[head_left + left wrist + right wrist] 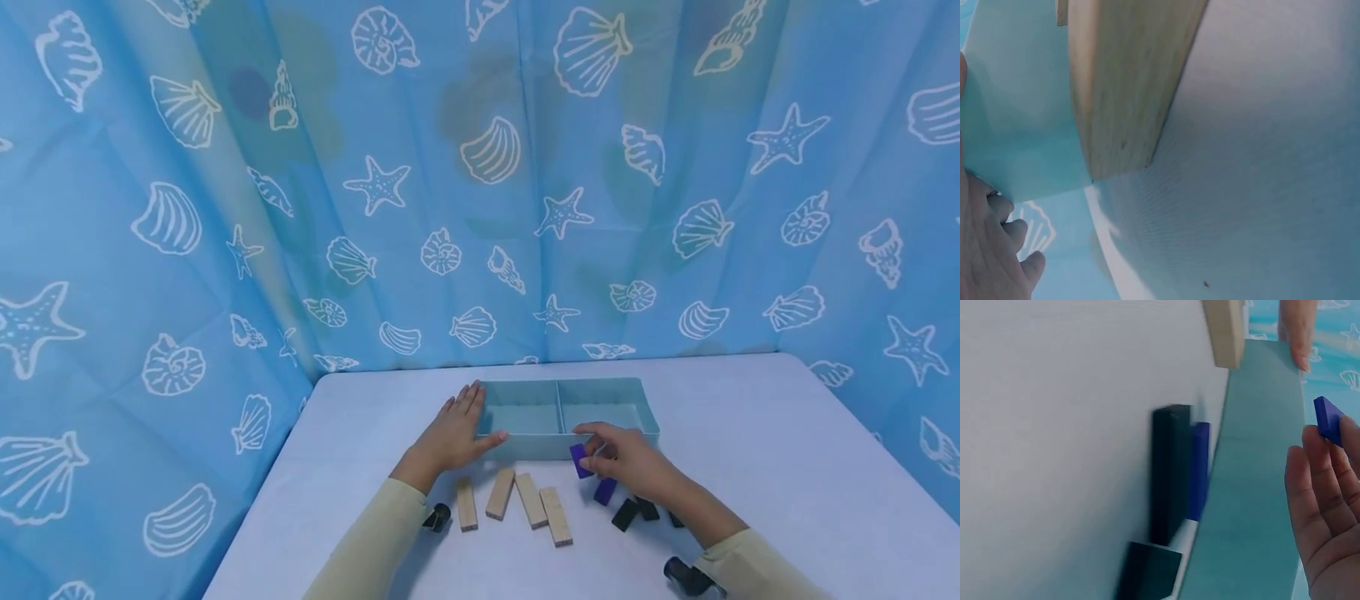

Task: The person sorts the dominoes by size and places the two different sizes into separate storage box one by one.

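Observation:
A pale teal tray (525, 447) with two compartments stands on the table. My left hand (452, 437) rests at its left end, fingers straight along the side and thumb at the front rim. My right hand (633, 462) pinches a small purple block (580, 460) between thumb and fingers, just in front of the tray's right half; the right wrist view shows this purple block (1329, 420) held at the fingertips. Another purple block (605, 491) lies on the table beneath that hand. Near it are several black blocks (625, 515), partly hidden by the right wrist.
Several plain wooden blocks (531, 501) lie in front of the tray, between the forearms. Dark wrist cameras (438, 517) are worn on both wrists. A white cloth covers the table (750, 433), and a blue shell-patterned curtain (420, 208) hangs behind and at the sides.

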A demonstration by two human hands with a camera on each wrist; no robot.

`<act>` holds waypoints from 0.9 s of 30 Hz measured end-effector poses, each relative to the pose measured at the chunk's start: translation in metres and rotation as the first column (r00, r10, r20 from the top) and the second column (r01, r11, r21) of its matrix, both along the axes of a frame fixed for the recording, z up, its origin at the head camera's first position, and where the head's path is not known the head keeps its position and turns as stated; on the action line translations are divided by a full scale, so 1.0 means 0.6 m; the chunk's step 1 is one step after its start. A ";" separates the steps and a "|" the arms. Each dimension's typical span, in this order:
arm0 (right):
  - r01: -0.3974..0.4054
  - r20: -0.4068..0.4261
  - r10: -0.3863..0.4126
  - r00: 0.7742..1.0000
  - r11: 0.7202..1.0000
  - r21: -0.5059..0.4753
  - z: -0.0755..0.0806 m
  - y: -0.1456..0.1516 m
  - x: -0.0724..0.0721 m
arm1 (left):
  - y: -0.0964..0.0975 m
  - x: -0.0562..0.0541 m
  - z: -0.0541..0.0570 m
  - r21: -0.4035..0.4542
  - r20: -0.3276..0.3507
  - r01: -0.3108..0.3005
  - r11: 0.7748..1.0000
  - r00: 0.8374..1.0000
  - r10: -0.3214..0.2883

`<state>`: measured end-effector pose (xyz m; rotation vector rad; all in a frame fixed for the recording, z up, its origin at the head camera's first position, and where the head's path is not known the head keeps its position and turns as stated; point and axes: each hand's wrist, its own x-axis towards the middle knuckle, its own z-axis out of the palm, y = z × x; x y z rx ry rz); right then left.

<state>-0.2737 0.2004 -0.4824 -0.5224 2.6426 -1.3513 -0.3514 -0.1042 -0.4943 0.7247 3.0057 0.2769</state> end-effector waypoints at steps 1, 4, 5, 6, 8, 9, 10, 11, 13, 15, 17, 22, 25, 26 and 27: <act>0.013 -0.007 -0.013 1.000 1.000 -0.012 0.004 0.000 -0.002 | -0.001 0.000 0.001 0.002 0.000 -0.003 1.000 1.000 0.003; 0.062 -0.008 -0.062 0.998 0.997 -0.042 0.015 0.000 -0.012 | -0.003 -0.001 0.002 0.010 0.002 -0.001 1.000 1.000 0.001; 0.070 -0.006 -0.071 0.997 0.996 -0.053 0.017 0.000 -0.017 | -0.003 -0.001 0.002 0.013 0.000 0.000 1.000 1.000 0.000; 0.082 0.000 -0.082 0.997 0.995 -0.061 0.020 0.001 -0.022 | -0.004 -0.002 0.002 0.021 0.002 0.002 1.000 1.000 -0.002; 0.110 0.017 -0.109 0.994 0.991 -0.082 0.025 0.001 -0.032 | -0.004 -0.002 0.001 0.026 0.006 0.003 1.000 1.000 -0.003; 0.121 0.025 -0.119 0.993 0.988 -0.095 0.027 0.002 -0.038 | -0.004 -0.002 0.000 0.027 0.007 0.004 1.000 1.000 -0.004; 0.120 0.027 -0.118 0.993 0.987 -0.110 0.030 0.004 -0.043 | -0.004 -0.001 0.000 0.029 0.012 0.004 1.000 1.000 -0.005; 0.127 0.034 -0.124 0.992 0.984 -0.127 0.032 0.005 -0.048 | -0.004 -0.001 0.000 0.033 0.018 0.005 0.999 1.000 -0.005; 0.136 0.042 -0.131 0.991 0.978 -0.160 0.038 0.007 -0.058 | -0.004 -0.001 -0.001 0.029 0.028 0.004 1.000 1.000 -0.004; 0.131 0.040 -0.126 0.991 0.975 -0.180 0.042 0.011 -0.068 | -0.003 0.000 -0.001 0.032 0.040 0.003 0.999 0.999 -0.004; 0.133 0.039 -0.128 0.991 0.972 -0.194 0.045 0.013 -0.077 | -0.003 0.000 -0.002 0.030 0.046 0.001 1.000 0.999 -0.002; 0.129 0.030 -0.125 0.992 0.973 -0.191 0.045 0.014 -0.098 | -0.003 0.000 -0.003 0.013 0.039 0.000 1.000 0.999 0.000; 0.140 0.057 -0.132 0.990 0.975 -0.172 0.041 0.013 -0.113 | -0.003 -0.001 -0.002 0.014 0.039 0.003 1.000 0.999 -0.004; 0.149 0.068 -0.140 0.988 0.975 -0.165 0.039 0.013 -0.119 | -0.003 -0.002 -0.002 0.016 0.040 0.005 1.000 0.999 -0.006; 0.153 0.075 -0.143 0.987 0.976 -0.157 0.038 0.012 -0.124 | -0.003 -0.003 -0.001 0.018 0.041 0.007 1.000 0.999 -0.008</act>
